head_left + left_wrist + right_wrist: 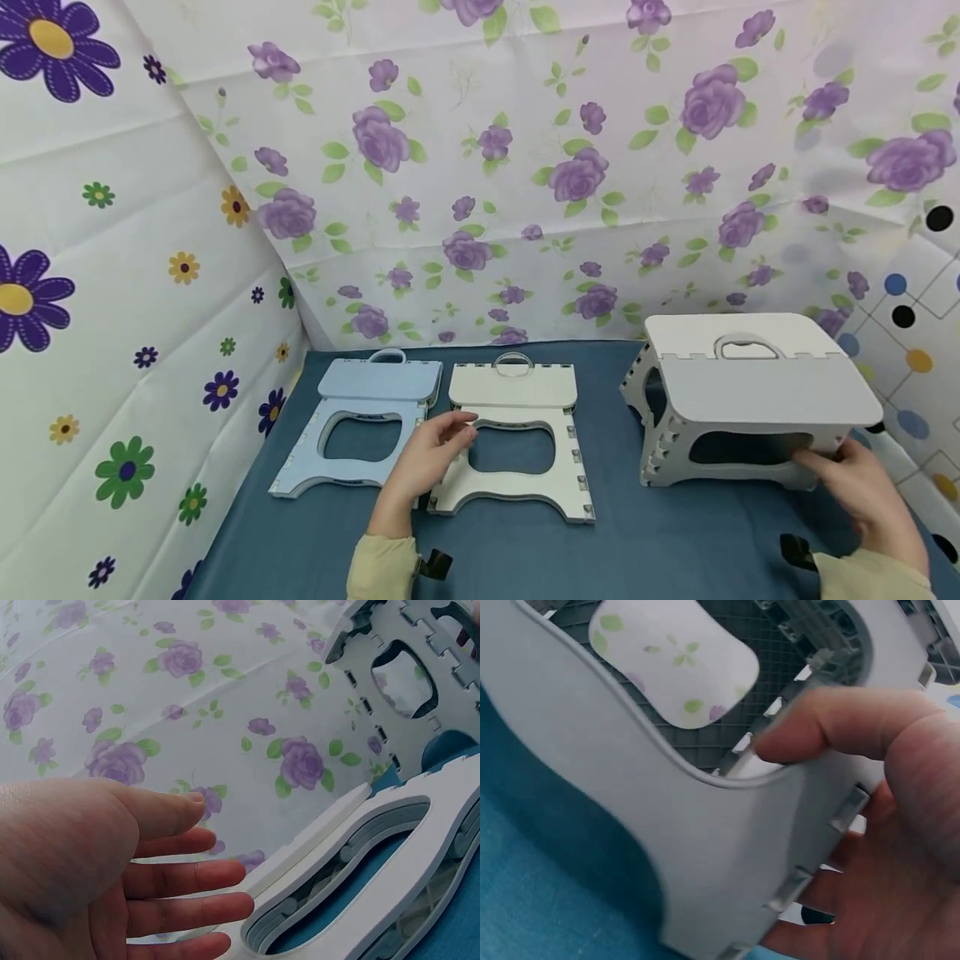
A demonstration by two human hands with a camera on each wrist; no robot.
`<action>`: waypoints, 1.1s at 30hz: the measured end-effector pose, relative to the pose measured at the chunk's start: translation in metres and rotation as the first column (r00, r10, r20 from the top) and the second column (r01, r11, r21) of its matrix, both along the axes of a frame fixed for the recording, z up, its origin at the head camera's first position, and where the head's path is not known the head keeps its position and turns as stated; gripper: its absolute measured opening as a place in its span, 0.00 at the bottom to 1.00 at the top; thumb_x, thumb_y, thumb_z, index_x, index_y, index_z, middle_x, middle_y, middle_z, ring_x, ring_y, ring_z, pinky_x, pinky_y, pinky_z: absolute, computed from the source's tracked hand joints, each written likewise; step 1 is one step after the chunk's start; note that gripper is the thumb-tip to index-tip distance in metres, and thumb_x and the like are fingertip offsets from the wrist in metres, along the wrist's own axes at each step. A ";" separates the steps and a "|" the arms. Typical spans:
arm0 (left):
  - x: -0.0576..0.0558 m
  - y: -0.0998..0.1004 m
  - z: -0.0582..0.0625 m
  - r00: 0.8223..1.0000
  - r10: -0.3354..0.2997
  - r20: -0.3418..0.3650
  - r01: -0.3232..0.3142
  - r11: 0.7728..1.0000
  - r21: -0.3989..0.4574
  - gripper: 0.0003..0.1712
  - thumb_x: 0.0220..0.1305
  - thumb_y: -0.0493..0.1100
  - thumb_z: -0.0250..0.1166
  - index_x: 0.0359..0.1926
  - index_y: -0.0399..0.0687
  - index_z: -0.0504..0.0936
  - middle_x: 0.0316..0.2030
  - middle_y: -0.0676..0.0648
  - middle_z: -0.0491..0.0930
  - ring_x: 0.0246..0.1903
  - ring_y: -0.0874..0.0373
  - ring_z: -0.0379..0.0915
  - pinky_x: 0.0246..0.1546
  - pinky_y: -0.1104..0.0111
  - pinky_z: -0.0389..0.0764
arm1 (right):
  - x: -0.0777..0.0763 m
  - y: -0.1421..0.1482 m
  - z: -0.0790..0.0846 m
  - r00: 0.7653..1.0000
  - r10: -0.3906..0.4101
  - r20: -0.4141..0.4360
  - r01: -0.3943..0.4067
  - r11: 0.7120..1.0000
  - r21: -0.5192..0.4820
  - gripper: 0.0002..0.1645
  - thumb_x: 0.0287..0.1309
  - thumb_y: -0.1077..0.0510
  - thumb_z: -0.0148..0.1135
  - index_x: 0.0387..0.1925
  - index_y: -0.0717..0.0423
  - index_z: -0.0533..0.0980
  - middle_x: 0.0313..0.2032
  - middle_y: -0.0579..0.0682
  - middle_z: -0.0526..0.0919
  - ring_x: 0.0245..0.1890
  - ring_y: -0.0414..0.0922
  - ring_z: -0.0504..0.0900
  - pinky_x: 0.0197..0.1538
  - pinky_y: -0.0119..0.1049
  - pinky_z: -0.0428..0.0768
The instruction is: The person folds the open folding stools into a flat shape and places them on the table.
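Observation:
A grey folding step stool (772, 390) stands unfolded at the right of the table, its handle loop on top. My right hand (862, 487) grips its near right leg; in the right wrist view the thumb reaches into the leg's opening while the fingers (810, 941) go round the side edge. To the left lies a white folding stool (512, 390), folded flat. Over that stool's left edge my left hand (427, 454) hovers with loosely bent fingers, holding nothing. In the left wrist view these fingers (187, 906) are spread; contact with the white stool cannot be made out.
Left of the white stool, a light blue folding stool (378, 380) lies folded flat. All three are on a dark blue tablecloth (637, 550). Flowered sheets (465, 167) hang behind and at the left, and a dotted sheet (915, 333) is at the right.

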State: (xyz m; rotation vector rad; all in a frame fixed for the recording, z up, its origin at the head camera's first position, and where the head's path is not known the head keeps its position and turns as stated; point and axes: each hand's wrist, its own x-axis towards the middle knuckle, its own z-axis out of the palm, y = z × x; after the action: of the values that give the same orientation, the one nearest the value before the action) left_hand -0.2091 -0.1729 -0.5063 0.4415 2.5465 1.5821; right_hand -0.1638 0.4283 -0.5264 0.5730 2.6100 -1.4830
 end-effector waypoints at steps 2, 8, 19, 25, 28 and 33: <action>0.000 0.006 0.003 1.000 -0.021 -0.007 0.021 1.000 -0.008 0.23 0.82 0.51 0.62 0.70 0.46 0.81 0.50 0.48 0.86 0.50 0.43 0.83 0.44 0.60 0.81 | 0.000 0.000 0.002 0.996 0.086 0.016 -0.086 0.996 0.001 0.55 0.81 0.42 0.57 0.79 0.79 0.42 0.74 0.85 0.49 0.70 0.82 0.56 0.65 0.79 0.62; 0.003 0.037 0.011 0.993 -0.112 -0.032 0.112 0.994 -0.007 0.23 0.82 0.52 0.63 0.69 0.48 0.82 0.54 0.50 0.85 0.51 0.52 0.82 0.51 0.56 0.81 | -0.001 -0.006 0.008 0.976 0.218 0.013 -0.218 0.975 0.028 0.56 0.79 0.42 0.61 0.79 0.79 0.45 0.74 0.85 0.52 0.69 0.82 0.60 0.61 0.75 0.70; 0.016 0.120 0.009 0.971 -0.239 -0.015 0.239 0.968 0.082 0.29 0.81 0.51 0.64 0.76 0.52 0.74 0.62 0.48 0.82 0.62 0.54 0.79 0.59 0.61 0.81 | 0.006 -0.015 0.010 0.951 0.306 -0.035 -0.304 0.951 0.052 0.52 0.76 0.47 0.67 0.79 0.75 0.51 0.71 0.82 0.60 0.65 0.75 0.69 0.52 0.57 0.82; 0.025 0.160 -0.002 0.974 -0.228 -0.005 0.227 0.966 0.122 0.39 0.77 0.51 0.69 0.81 0.48 0.66 0.74 0.42 0.71 0.73 0.52 0.68 0.68 0.57 0.76 | 0.005 -0.017 0.010 0.925 0.375 -0.055 -0.373 0.927 0.043 0.54 0.74 0.53 0.70 0.81 0.71 0.47 0.70 0.80 0.64 0.60 0.67 0.74 0.46 0.48 0.82; 0.026 0.176 -0.006 0.978 -0.208 -0.004 0.207 0.970 0.131 0.42 0.75 0.50 0.71 0.82 0.48 0.64 0.77 0.44 0.67 0.75 0.52 0.65 0.69 0.58 0.75 | 0.001 -0.017 0.006 0.919 0.395 -0.018 -0.394 0.918 0.048 0.56 0.71 0.52 0.72 0.80 0.74 0.47 0.68 0.80 0.66 0.59 0.66 0.76 0.46 0.48 0.83; 0.029 0.195 -0.014 0.979 -0.198 0.041 0.190 0.970 0.150 0.47 0.73 0.50 0.73 0.84 0.45 0.60 0.79 0.47 0.65 0.76 0.52 0.63 0.70 0.61 0.73 | -0.002 -0.019 -0.003 0.907 0.421 0.001 -0.420 0.906 0.050 0.60 0.67 0.53 0.76 0.78 0.77 0.46 0.71 0.83 0.61 0.64 0.70 0.72 0.54 0.54 0.81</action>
State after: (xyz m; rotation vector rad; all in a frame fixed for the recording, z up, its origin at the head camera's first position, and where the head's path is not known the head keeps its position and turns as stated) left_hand -0.1804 0.0223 -0.5207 0.6309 2.2768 1.6864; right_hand -0.1660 0.4093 -0.5293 -0.0060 2.5620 -1.2844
